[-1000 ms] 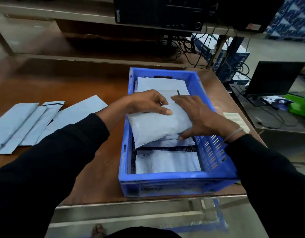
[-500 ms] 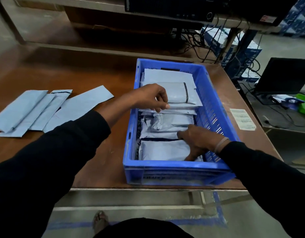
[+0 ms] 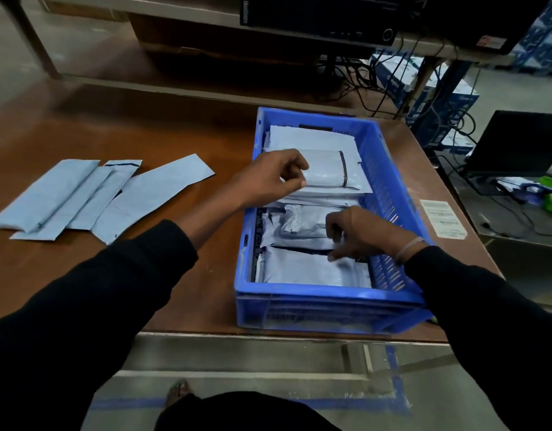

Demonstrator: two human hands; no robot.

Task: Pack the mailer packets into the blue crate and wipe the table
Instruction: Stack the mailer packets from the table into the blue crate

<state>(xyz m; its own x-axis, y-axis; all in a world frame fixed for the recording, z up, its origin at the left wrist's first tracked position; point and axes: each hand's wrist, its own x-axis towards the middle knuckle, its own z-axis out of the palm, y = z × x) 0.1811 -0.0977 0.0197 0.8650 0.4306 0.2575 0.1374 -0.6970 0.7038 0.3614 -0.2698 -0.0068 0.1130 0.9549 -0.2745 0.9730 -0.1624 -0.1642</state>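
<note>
1. Half a second ago the right hand (image 3: 366, 234) lay flat on the packets at the near end of the blue crate (image 3: 327, 309); now its fingers are curled and lifted over the middle packet (image 3: 302, 227), the thumb touching the near packet (image 3: 312, 270), and I cannot tell whether it grips anything
2. The left hand (image 3: 276, 177) has barely moved: its thumb and curled fingers pinch the left edge of the top packet (image 3: 330, 169) at the far end of the crate
3. A second ago both hands were pressing one packet down in the middle; that packet now lies in place, so this looks like the settling and straightening step, not a new load
4. Count inside the crate: at least four packets show, with more edges layered beneath that I cannot separate
5. Count on the brown table (image 3: 144, 135): three flat mailers (image 3: 82, 197) lie overlapped, well left of the crate and untouched, so packing is unfinished and wiping has not begun
</note>
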